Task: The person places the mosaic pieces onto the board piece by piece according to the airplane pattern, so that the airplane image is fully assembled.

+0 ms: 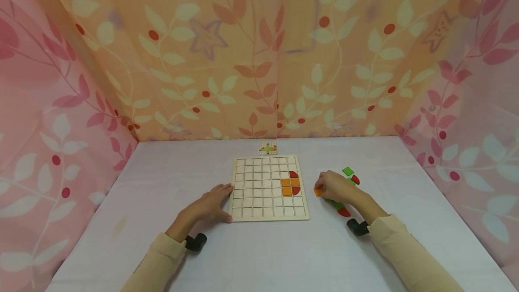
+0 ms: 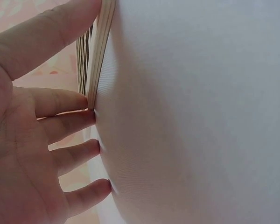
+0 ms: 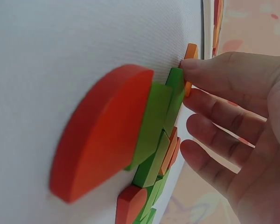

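Observation:
A wooden grid board [image 1: 259, 197] lies on the table, with orange square tiles [image 1: 286, 191] and red quarter-round tiles [image 1: 293, 174] in cells at its right side. My left hand [image 1: 211, 204] rests at the board's left edge, thumb and fingertips touching its side, as the left wrist view also shows. Right of the board, my right hand [image 1: 334, 187] pinches an orange square tile [image 3: 192, 50] between thumb and index finger. Beneath and beside that hand lie green tiles [image 3: 175, 98] and a red quarter-round tile [image 3: 102, 135]; the hand hides part of this group in the head view.
A small pattern card [image 1: 268, 148] lies behind the board. One green tile [image 1: 348, 171] sits at the far end of the loose pieces. Floral cloth walls [image 1: 259, 57] enclose the back and sides of the white table [image 1: 259, 256].

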Demonstrator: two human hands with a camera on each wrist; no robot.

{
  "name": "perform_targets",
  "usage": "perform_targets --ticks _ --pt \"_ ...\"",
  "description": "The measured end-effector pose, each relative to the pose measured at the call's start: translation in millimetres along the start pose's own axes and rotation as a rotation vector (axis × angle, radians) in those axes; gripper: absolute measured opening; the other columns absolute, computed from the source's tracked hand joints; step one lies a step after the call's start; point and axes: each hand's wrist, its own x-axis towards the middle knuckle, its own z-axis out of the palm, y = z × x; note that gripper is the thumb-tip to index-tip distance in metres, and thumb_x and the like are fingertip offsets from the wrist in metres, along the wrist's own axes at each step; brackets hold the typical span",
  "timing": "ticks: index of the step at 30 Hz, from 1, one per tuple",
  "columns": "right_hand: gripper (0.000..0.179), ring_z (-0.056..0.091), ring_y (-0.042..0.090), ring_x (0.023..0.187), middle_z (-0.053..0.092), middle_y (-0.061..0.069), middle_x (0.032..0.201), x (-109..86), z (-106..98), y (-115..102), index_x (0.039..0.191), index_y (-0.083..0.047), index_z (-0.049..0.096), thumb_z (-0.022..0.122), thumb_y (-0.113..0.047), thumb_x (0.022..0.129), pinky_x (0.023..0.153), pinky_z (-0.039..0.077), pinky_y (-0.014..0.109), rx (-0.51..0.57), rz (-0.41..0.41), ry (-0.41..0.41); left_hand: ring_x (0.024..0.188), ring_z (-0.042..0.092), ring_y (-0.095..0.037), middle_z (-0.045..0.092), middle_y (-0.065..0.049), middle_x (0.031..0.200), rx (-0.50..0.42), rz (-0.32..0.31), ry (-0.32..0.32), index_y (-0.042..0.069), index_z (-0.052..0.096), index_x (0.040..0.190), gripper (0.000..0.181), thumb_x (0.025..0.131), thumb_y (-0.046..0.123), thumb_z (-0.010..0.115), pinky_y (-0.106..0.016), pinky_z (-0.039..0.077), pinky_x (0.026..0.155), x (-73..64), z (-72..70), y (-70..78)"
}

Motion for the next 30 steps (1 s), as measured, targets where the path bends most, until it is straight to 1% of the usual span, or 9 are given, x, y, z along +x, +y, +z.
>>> perform_targets --ticks 6,13,17,25,30 --pt "0.017 0.054 0.014 0.083 0.063 -0.002 0.089 0.1 0.3 0.9 0.095 -0.008 0.077 0.077 -0.010 0.078 0.082 0.053 0.035 0.006 0.024 -0.008 0.149 0.021 -0.038 0.031 -0.014 0.159 -0.009 -0.007 0.001 0.003 0.035 0.150 0.098 0.071 0.028 0.086 -0.062 0.023 0.116 0.4 0.5 0.3" --pt "0.017 0.055 0.014 0.082 0.063 -0.001 0.089 1.3 -0.7 -0.4 0.095 -0.008 0.077 0.078 -0.010 0.079 0.081 0.054 0.035 0.002 0.013 -0.008 0.148 0.023 -0.040 0.033 -0.016 0.158 -0.003 0.004 0.008 0.001 0.036 0.149 0.097 0.070 0.026 0.087 -0.062 0.023 0.116 -0.8 0.3 -0.3" --pt "0.017 0.054 0.014 0.081 0.063 -0.001 0.089 1.4 -1.1 -0.2 0.095 -0.008 0.077 0.077 -0.010 0.079 0.080 0.054 0.034 0.010 0.020 -0.012 0.149 0.022 -0.039 0.032 -0.015 0.158 -0.003 0.000 0.007 0.002 0.035 0.150 0.097 0.071 0.027 0.086 -0.061 0.023 0.116 -0.9 -0.2 -0.1" --pt "0.016 0.053 0.014 0.081 0.063 -0.001 0.090 0.9 0.5 2.0 0.096 -0.008 0.076 0.078 -0.011 0.080 0.079 0.053 0.032 0.056 0.041 -0.020 0.149 0.021 -0.038 0.032 -0.014 0.159 0.003 -0.017 0.001 0.004 0.035 0.150 0.097 0.071 0.028 0.086 -0.060 0.022 0.117 -1.0 -0.1 1.1" --pt "0.020 0.053 0.015 0.083 0.063 -0.001 0.092 2.2 -2.4 0.8 0.099 -0.008 0.076 0.078 -0.014 0.080 0.079 0.052 0.033 0.106 0.074 -0.022 0.149 0.021 -0.037 0.031 -0.013 0.159 -0.002 -0.019 -0.002 0.004 0.034 0.151 0.097 0.072 0.029 0.086 -0.059 0.023 0.118 -0.8 0.0 1.8"
